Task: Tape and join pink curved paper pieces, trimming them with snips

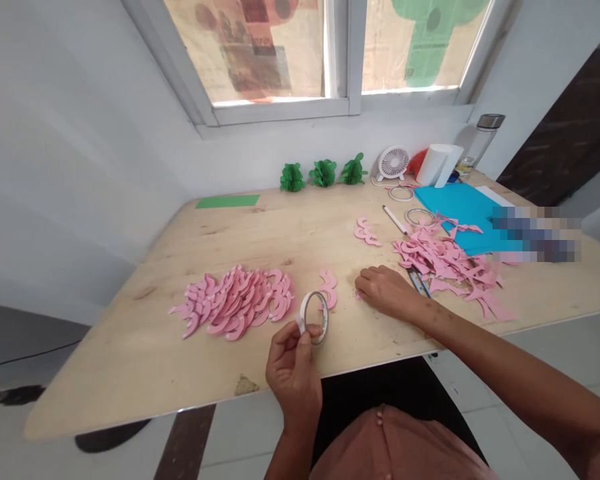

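Observation:
My left hand (296, 370) pinches a roll of white tape (303, 313), held upright above the table's front part. Behind the roll lies a curved pink cutout (329, 287), partly hidden by it. Resting low over the table, my right hand (387, 290) has its fingers curled together. A tiny bit of pink shows under its fingertips, too small to name. Left of my left hand spreads a heap of curved pink cutouts (237, 303) with small white spots. Beyond my right hand lies a pile of pink scraps (445, 257).
A few pink cutouts (365, 232), a white marker (395, 219) and tape rings (420, 217) lie farther back. Blue sheets (455, 207) cover the right side. Along the wall stand green paper figures (324, 173), a small fan (393, 162), a white roll (433, 165) and a bottle (480, 143).

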`<control>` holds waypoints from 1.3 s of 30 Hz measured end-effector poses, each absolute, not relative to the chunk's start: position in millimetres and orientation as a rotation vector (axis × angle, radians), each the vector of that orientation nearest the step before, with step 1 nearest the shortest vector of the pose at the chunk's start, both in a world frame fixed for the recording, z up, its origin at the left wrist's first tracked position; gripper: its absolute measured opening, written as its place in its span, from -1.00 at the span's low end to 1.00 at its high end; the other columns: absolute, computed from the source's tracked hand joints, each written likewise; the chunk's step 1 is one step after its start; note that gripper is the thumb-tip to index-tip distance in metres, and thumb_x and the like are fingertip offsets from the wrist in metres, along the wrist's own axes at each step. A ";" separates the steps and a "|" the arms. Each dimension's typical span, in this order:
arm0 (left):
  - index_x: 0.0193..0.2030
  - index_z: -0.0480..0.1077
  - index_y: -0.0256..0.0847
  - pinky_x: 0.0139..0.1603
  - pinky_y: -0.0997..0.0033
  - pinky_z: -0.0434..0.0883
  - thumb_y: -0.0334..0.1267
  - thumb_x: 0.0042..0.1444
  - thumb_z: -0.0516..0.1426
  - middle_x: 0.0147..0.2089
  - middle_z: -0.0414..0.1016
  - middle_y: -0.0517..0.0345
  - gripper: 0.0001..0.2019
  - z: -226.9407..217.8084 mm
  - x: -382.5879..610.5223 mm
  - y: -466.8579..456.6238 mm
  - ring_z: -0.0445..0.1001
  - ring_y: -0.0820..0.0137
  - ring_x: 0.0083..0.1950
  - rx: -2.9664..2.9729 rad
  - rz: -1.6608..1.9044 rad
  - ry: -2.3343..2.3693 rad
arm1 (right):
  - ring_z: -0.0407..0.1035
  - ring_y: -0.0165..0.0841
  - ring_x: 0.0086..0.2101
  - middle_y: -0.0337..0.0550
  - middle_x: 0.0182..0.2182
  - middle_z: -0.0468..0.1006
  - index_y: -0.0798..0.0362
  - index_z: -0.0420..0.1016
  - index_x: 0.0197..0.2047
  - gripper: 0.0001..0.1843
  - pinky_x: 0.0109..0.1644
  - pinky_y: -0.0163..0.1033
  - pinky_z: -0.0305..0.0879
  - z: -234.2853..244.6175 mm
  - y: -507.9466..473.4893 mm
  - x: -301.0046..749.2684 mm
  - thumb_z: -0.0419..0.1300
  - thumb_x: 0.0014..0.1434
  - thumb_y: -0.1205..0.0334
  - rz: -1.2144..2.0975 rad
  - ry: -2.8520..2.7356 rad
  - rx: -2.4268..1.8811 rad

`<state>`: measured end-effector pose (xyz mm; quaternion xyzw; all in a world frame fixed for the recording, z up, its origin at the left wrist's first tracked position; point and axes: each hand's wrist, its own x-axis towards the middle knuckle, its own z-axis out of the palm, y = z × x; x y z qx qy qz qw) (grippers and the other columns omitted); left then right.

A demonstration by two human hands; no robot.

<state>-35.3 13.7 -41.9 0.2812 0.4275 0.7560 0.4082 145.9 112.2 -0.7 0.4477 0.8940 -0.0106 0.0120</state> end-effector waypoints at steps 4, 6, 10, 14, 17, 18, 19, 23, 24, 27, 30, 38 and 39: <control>-0.21 0.46 -0.20 -0.18 0.30 0.45 -0.27 -0.03 0.28 -0.42 0.52 0.17 -0.78 -42.1 -35.3 14.1 0.51 0.38 -0.33 0.708 1.905 1.077 | 0.36 -0.26 -0.27 0.01 -0.29 0.51 0.15 0.45 -0.27 -0.84 -0.21 -0.21 0.11 -1.7 109.3 148.1 0.05 0.24 0.36 -0.002 2.760 1.442; -0.21 0.46 -0.20 -0.18 0.30 0.45 -0.26 -0.03 0.28 -0.42 0.53 0.17 -0.78 -41.7 -35.2 14.1 0.51 0.38 -0.34 0.710 1.897 1.084 | 0.36 -0.26 -0.29 0.00 -0.31 0.52 0.14 0.45 -0.30 -0.86 -0.23 -0.22 0.11 1.7 105.5 150.4 0.07 0.22 0.34 0.007 2.752 1.471; -0.21 0.45 -0.20 -0.17 0.25 0.46 -0.25 -0.04 0.28 -0.43 0.52 0.17 -0.77 -40.9 -35.3 14.1 0.52 0.36 -0.34 0.715 1.899 1.097 | 0.35 -0.31 -0.34 -0.08 -0.37 0.53 0.09 0.44 -0.36 -0.85 -0.26 -0.26 0.09 16.0 100.3 168.9 0.08 0.21 0.30 0.034 2.728 1.588; -0.20 0.45 -0.20 -0.16 0.25 0.46 -0.27 -0.04 0.28 -0.43 0.52 0.18 -0.78 -41.6 -35.4 14.3 0.52 0.36 -0.33 0.714 1.906 1.078 | 0.34 -0.33 -0.38 -0.12 -0.40 0.54 0.07 0.44 -0.39 -0.76 -0.34 -0.28 0.04 29.2 102.9 213.9 -0.01 0.24 0.32 0.139 2.620 1.842; -0.21 0.45 -0.19 -0.15 0.27 0.45 -0.30 -0.04 0.28 -0.42 0.53 0.18 -0.78 -42.6 -35.4 14.2 0.52 0.37 -0.33 0.702 1.905 1.065 | 0.35 -0.25 -0.36 -0.07 -0.42 0.54 0.07 0.46 -0.42 -0.71 -0.37 -0.24 -0.01 30.0 106.1 251.3 -0.03 0.24 0.31 0.262 2.517 1.989; -0.20 0.45 -0.20 -0.15 0.27 0.45 -0.31 -0.04 0.28 -0.42 0.53 0.18 -0.78 -42.8 -35.4 14.0 0.52 0.37 -0.32 0.700 1.905 1.061 | 0.35 -0.23 -0.36 -0.04 -0.42 0.54 0.07 0.47 -0.43 -0.68 -0.38 -0.23 -0.04 28.5 106.4 261.3 -0.05 0.25 0.31 0.305 2.482 2.031; -0.20 0.45 -0.20 -0.15 0.28 0.45 -0.32 -0.03 0.27 -0.42 0.53 0.18 -0.78 -42.9 -35.4 13.9 0.52 0.37 -0.32 0.700 1.906 1.059 | 0.34 -0.20 -0.35 -0.01 -0.42 0.54 0.07 0.47 -0.46 -0.66 -0.38 -0.22 -0.05 26.5 106.3 269.3 -0.06 0.25 0.31 0.345 2.451 2.065; -0.20 0.45 -0.20 -0.16 0.28 0.45 -0.31 -0.01 0.26 -0.42 0.53 0.17 -0.80 -42.0 -35.2 13.3 0.52 0.38 -0.32 0.713 1.900 1.078 | 0.34 -0.12 -0.21 0.10 -0.26 0.55 0.10 0.52 -0.34 -0.69 -0.29 -0.18 0.04 16.5 100.5 277.7 -0.03 0.25 0.29 0.458 2.414 2.152; -0.20 0.45 -0.20 -0.16 0.27 0.45 -0.31 -0.01 0.26 -0.42 0.53 0.17 -0.80 -41.6 -35.1 13.3 0.52 0.37 -0.33 0.715 1.899 1.082 | 0.33 -0.12 -0.18 0.09 -0.23 0.55 0.10 0.53 -0.28 -0.71 -0.26 -0.18 0.06 14.2 98.2 274.6 -0.02 0.25 0.29 0.454 2.442 2.147; -0.21 0.45 -0.19 -0.16 0.27 0.46 -0.31 -0.02 0.27 -0.42 0.54 0.16 -0.79 -40.9 -35.1 13.3 0.52 0.38 -0.33 0.711 1.904 1.089 | 0.34 -0.18 -0.19 0.02 -0.25 0.56 0.10 0.52 -0.20 -0.74 -0.17 -0.18 0.12 8.5 92.6 261.0 0.01 0.26 0.24 0.353 2.613 2.077; -0.21 0.45 -0.20 -0.16 0.29 0.46 -0.31 -0.04 0.28 -0.43 0.54 0.17 -0.78 -41.8 -35.4 13.7 0.52 0.39 -0.33 0.703 1.903 1.084 | 0.34 -0.18 -0.19 0.00 -0.26 0.56 0.07 0.53 -0.23 -0.75 -0.14 -0.18 0.12 5.6 95.8 255.1 0.03 0.25 0.21 0.324 2.661 2.042; -0.23 0.46 -0.21 -0.19 0.36 0.47 -0.31 -0.09 0.32 -0.42 0.56 0.16 -0.75 -42.5 -35.0 15.3 0.52 0.40 -0.35 0.680 1.908 1.044 | 0.31 -0.10 -0.17 0.07 -0.22 0.55 0.10 0.57 -0.19 -0.73 -0.15 -0.12 0.09 15.7 139.8 275.8 0.05 0.20 0.28 0.369 2.500 2.128; -0.23 0.46 -0.21 -0.19 0.37 0.47 -0.30 -0.09 0.32 -0.42 0.56 0.16 -0.75 -42.1 -35.1 14.9 0.52 0.40 -0.35 0.676 1.906 1.049 | 0.30 -0.10 -0.15 0.06 -0.22 0.56 0.10 0.58 -0.20 -0.74 -0.15 -0.12 0.09 17.4 144.3 275.5 0.06 0.19 0.29 0.349 2.501 2.102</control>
